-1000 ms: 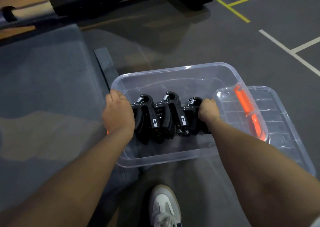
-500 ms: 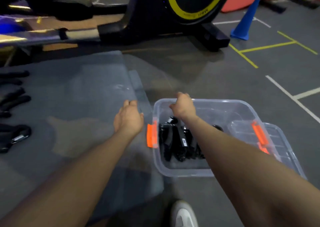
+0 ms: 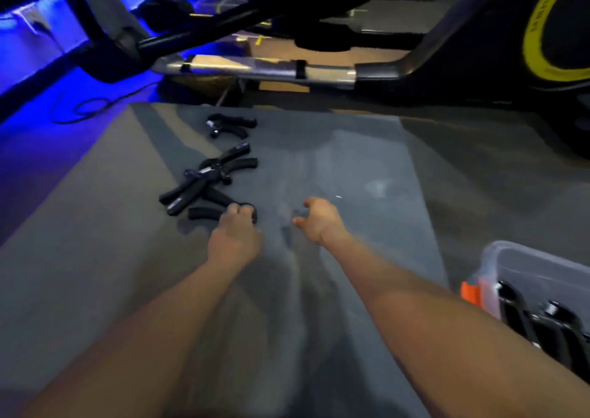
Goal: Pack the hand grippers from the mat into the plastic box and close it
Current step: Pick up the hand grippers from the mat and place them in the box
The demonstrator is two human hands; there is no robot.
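Room: a dim gym floor with blue light at the far left; the whole view is motion-blurred.
Mat [image 3: 335, 168]: grey, spread flat on the floor, filling the middle of the view; both bare forearms reach out over it.
Cable [image 3: 86, 108]: a dark loop on the blue-lit floor, just off the mat's far left corner.
Far gripper [image 3: 230, 125]: black, alone on the mat near its far edge, handles pointing right.
Gripper pile [image 3: 204, 179]: several black hand grippers crossed over one another on the mat's left half, nearer than the far gripper; the exact count cannot be told through the blur.
Near gripper [image 3: 207, 214]: black, at the near end of the pile on the mat, one handle sticking out to the left of the left hand.
Left hand [image 3: 234, 235]: palm down on the mat's left half, fingers curled around the near gripper's right end.
Right hand [image 3: 317, 221]: over the mat's middle, just right of the left hand, fingers spread and bent, holding nothing; whether it touches the mat cannot be told.
Rail [image 3: 255, 69]: a shiny metal bar lying beyond the mat's far edge.
Machine [image 3: 510, 50]: a black exercise machine with a yellow ring, beyond the mat's far right corner.
Box [image 3: 539, 264]: clear plastic, off the mat's right edge at the lower right, cut by the frame, lid off.
Clip [image 3: 470, 292]: orange, on the box's end facing the mat.
Packed grippers [image 3: 549, 325]: black, standing side by side inside the box.
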